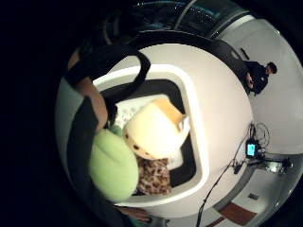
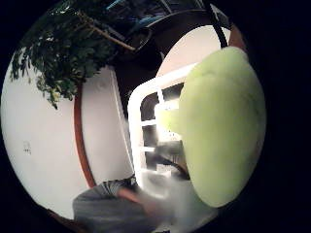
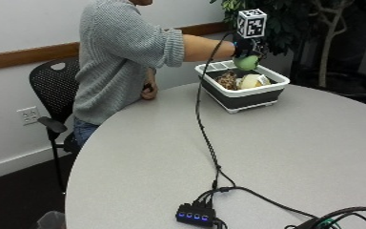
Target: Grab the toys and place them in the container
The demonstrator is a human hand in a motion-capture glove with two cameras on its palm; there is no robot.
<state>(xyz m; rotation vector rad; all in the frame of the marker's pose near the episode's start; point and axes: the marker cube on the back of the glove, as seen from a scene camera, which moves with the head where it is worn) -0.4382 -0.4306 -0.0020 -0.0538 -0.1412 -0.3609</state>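
Note:
In the outside view my gloved right hand [image 3: 243, 49] holds a pale green soft toy [image 3: 247, 62] just above the container [image 3: 246, 98], a dark basket with a white rim at the table's far side. A cream toy [image 3: 253, 81] and a leopard-patterned toy [image 3: 228, 80] lie inside it. The little finger side palm view shows the green toy [image 1: 113, 163] against my palm, over the cream toy [image 1: 154, 130], the leopard toy [image 1: 154, 175] and the basket's rim [image 1: 196, 123]. The green toy [image 2: 223, 126] fills much of the thumb side palm view, beside the container [image 2: 141, 126].
A black cable [image 3: 200, 124] runs from the hand across the grey round table [image 3: 297, 152] to a small hub with blue lights [image 3: 196, 213] near the front edge. The bare left hand [image 3: 148, 90] rests at the table's edge. A black chair [image 3: 53, 90] stands behind the person.

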